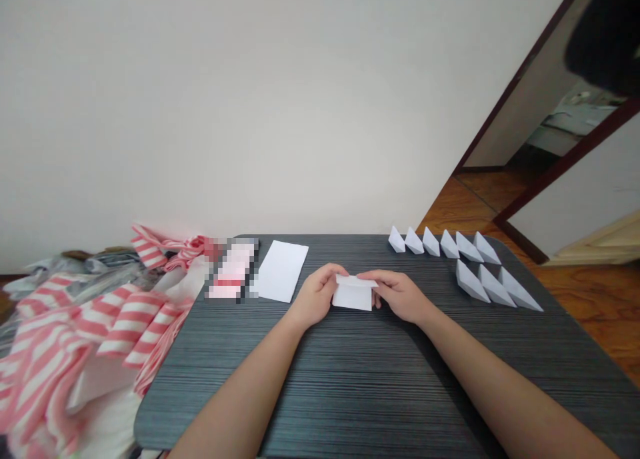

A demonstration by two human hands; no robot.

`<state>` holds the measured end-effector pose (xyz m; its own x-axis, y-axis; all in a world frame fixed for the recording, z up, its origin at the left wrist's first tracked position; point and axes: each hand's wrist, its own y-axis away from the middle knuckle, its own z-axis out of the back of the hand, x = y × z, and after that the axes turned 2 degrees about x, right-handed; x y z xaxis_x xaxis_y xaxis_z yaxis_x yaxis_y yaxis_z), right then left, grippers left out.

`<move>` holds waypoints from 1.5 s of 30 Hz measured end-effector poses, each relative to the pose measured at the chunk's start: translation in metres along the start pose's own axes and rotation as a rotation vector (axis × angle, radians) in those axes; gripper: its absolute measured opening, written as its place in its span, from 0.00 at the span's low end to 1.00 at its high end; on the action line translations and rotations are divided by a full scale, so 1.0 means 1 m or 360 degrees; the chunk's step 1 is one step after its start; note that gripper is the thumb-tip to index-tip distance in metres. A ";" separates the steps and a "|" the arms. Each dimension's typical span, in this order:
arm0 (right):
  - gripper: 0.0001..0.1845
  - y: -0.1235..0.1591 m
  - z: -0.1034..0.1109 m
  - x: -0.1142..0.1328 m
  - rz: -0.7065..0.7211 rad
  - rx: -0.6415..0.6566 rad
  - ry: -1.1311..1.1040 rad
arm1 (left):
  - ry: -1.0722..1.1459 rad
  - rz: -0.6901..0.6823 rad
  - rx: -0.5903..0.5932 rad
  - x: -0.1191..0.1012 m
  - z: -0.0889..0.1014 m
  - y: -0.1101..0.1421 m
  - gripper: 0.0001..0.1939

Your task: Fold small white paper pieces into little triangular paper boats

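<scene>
Folded white paper (353,295) is pinched between the fingers of the left hand (316,296) and right hand (399,296).

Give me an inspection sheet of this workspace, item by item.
Surface: dark grey wood-grain table, corners rounded.
Job's things: folded white paper between the hands; flat white paper sheet beyond it; nine folded paper boats in two rows at right.
Clutter: pink-and-white striped material heaped over the left edge; a pixelated, unreadable item beside it.
Grippers: left hand and right hand both hold the folded paper.
Cables: nothing seen.
Surroundings: white wall, wooden floor.
</scene>
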<state>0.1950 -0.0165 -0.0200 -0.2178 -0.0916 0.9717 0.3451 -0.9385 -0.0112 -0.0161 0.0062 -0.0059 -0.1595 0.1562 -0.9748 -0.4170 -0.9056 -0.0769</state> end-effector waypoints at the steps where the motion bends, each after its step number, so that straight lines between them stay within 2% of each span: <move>1: 0.16 0.000 0.001 0.000 0.0019 0.0021 0.0027 | -0.0017 0.0000 0.0002 0.001 0.001 0.000 0.10; 7: 0.16 0.000 0.002 0.002 0.0180 0.0082 0.0114 | 0.0323 0.0148 0.0092 0.006 0.003 -0.002 0.11; 10: 0.16 0.000 0.002 0.001 0.0194 0.0093 0.0137 | 0.0324 0.0156 0.0131 0.004 0.000 -0.001 0.14; 13: 0.16 0.000 0.001 -0.001 0.0125 0.0040 0.0116 | 0.0294 0.0158 0.0162 0.001 -0.002 0.000 0.18; 17: 0.19 0.001 -0.001 -0.002 0.0033 -0.0046 0.0014 | 0.0315 0.0136 0.0193 -0.003 -0.002 0.001 0.16; 26: 0.16 0.001 0.001 -0.003 0.0151 0.0012 0.0069 | 0.0302 0.0126 0.0187 -0.003 -0.002 0.000 0.15; 34: 0.23 0.001 -0.003 -0.001 -0.0052 -0.0087 -0.0113 | 0.0376 0.0137 0.0124 0.000 -0.001 -0.001 0.15; 40: 0.11 -0.001 -0.003 0.005 -0.0098 0.0033 0.0219 | 0.0441 0.0115 0.0177 -0.003 0.000 -0.001 0.14; 45: 0.10 -0.001 -0.003 0.005 -0.0108 0.0035 0.0244 | 0.0450 0.0083 0.0189 -0.003 -0.001 -0.001 0.15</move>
<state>0.1905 -0.0171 -0.0154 -0.3773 -0.0796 0.9227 0.3444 -0.9369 0.0600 -0.0145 0.0065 -0.0029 0.0646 -0.0203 -0.9977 -0.5189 -0.8547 -0.0162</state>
